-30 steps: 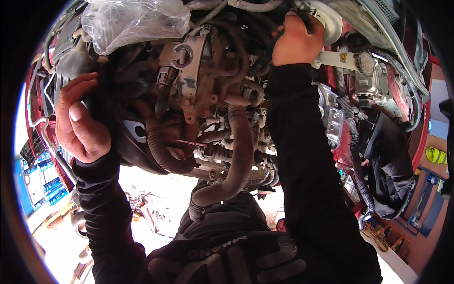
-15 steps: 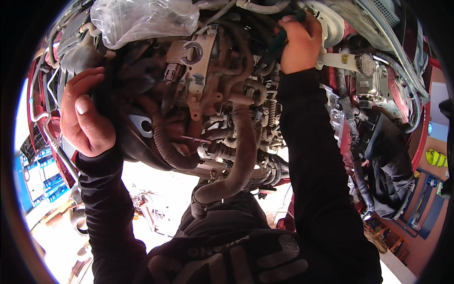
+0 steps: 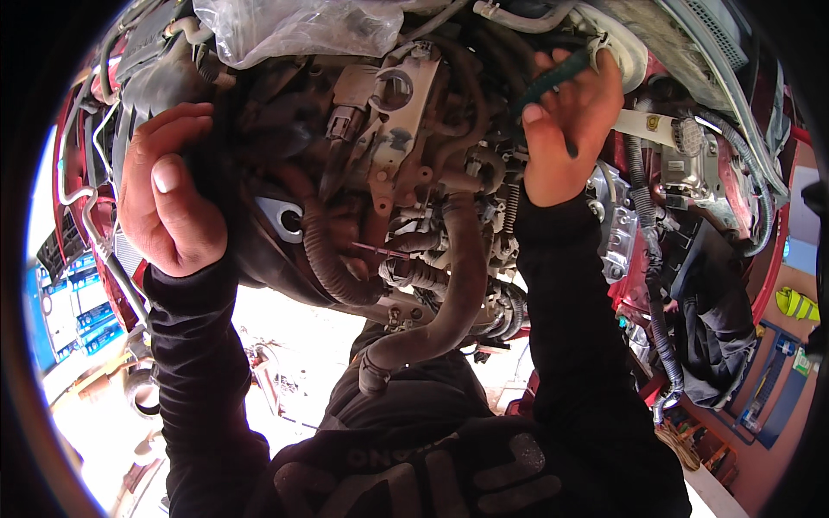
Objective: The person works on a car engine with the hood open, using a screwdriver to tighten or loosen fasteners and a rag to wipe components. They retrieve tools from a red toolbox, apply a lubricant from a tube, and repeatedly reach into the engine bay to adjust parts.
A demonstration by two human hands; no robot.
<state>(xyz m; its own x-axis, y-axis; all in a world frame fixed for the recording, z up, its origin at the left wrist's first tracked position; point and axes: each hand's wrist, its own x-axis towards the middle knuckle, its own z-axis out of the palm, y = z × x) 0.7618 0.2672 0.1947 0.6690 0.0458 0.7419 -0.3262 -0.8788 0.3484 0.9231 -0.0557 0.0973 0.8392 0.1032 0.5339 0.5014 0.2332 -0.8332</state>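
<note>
A greasy car engine (image 3: 380, 173) with hoses and brackets fills the upper middle of the head view. My left hand (image 3: 168, 194) grips a dark rounded part on the engine's left side, fingers curled around its edge. My right hand (image 3: 566, 121) is closed around a dark green-handled tool (image 3: 544, 82) that points into the top right of the engine, next to a white round housing (image 3: 626, 47). A thick ribbed hose (image 3: 449, 293) hangs down from the engine between my forearms.
A clear plastic bag (image 3: 285, 30) covers the engine's top. Red car bodywork (image 3: 760, 233) and wiring run down the right. A black cloth (image 3: 717, 337) hangs at the right. Blue boxes (image 3: 65, 302) lie at the left, bright ground below.
My right hand has pulled lower and rightward, and the green tool handle now shows above its fingers. My left hand has kept its grip on the engine's left side.
</note>
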